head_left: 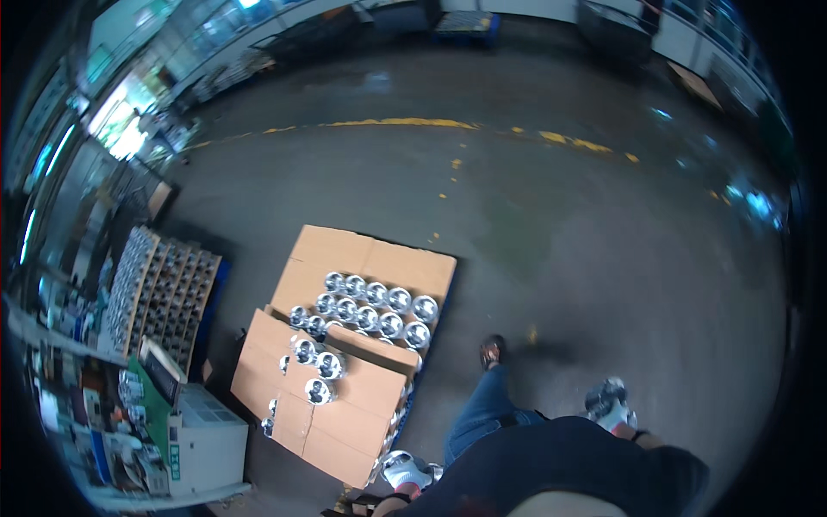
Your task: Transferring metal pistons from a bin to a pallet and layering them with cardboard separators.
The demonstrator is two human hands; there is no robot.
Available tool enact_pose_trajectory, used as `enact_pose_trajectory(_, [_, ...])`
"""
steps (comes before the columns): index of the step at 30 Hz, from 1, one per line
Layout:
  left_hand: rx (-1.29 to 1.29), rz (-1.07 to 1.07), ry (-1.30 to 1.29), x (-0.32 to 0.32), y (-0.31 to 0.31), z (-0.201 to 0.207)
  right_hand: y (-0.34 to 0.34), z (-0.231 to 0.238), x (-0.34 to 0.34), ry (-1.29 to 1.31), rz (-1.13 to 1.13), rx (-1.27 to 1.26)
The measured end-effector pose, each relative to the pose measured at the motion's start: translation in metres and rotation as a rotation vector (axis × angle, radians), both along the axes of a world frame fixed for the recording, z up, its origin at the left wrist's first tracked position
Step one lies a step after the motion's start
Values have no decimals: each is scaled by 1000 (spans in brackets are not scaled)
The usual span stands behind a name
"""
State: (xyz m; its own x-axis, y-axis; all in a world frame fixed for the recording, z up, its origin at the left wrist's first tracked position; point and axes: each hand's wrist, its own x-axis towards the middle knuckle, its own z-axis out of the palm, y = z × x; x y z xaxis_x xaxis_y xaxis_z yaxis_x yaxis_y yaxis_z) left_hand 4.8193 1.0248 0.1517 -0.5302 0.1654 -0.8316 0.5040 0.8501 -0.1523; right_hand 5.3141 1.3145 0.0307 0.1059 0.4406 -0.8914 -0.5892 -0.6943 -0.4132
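Note:
At the lower edge my left hand (407,473), in a pale glove, is closed on a shiny round metal part (397,457) beside the near corner of the cardboard-covered stack. Off to the right, away from the stack, my right hand (617,417), also gloved, grips shiny metal parts (606,394); their exact number is blurred. On the stack, rows of silver cup-shaped metal parts (366,319) stand on a cardboard sheet (345,250). Another folded cardboard sheet (345,422) covers the nearer portion, with 3 loose metal parts (320,391) on top.
Left of the stack stands a white cabinet (209,439) next to a green-topped workbench (155,405) with parts. Behind it, a tall layered stack (168,293) of metal parts rests on a blue pallet. Grey floor with a worn yellow line (396,122) stretches ahead.

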Motion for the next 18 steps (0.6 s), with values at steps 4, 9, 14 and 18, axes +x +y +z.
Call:
enact_pose_trajectory(4, [-5,44,25,-68,128,28,72,-35,6,-696,343,-139])
enact_pose_trajectory(9, [259,20,357,-117,261,71,207,-29,-19,-942,571,-163])
enact_pose_trajectory(14, [149,281,415,-171,379,52,337,-3,-83,-985,682,-117])
enact_pose_trajectory(18, [237,646,366,-181,406,-19,461,6,-133,-1025,874,6])
